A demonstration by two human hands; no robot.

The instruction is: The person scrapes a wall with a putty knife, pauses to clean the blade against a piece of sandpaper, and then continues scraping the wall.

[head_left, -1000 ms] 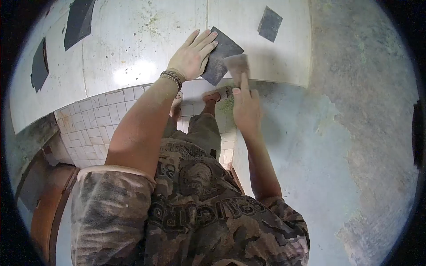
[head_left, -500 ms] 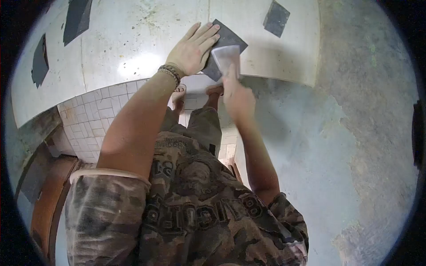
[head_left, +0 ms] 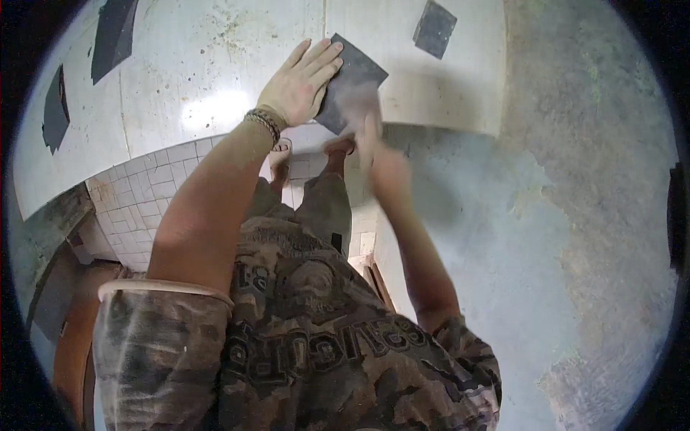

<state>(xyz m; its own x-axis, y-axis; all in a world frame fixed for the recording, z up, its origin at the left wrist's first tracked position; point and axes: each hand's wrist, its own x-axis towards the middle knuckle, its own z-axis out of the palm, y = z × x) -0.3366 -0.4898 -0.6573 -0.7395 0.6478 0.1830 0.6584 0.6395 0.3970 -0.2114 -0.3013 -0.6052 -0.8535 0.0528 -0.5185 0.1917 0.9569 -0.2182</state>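
Note:
My left hand point(head_left: 296, 85) lies flat with fingers stretched out, its fingertips on the left edge of a dark grey square sheet point(head_left: 357, 66) that looks like sandpaper. The sheet rests at an angle on a pale, stained board point(head_left: 244, 54), close to its near edge. In my right hand point(head_left: 389, 171) is a scraper point(head_left: 357, 103) with a wide flat blade. Motion blurs the blade, which covers the lower right part of the sheet; contact between them cannot be made out.
Another dark piece point(head_left: 435, 29) lies on the board at the upper right, with torn dark pieces point(head_left: 113, 39) at the left. A worn, patchy wall point(head_left: 517, 215) stands on the right. Below the board are pale floor tiles point(head_left: 136, 190) and my feet.
The scraper blade has gone from sharp outline to a blur over the sheet as my right hand moves. The whole view has shifted slightly; my left hand stays on the sheet.

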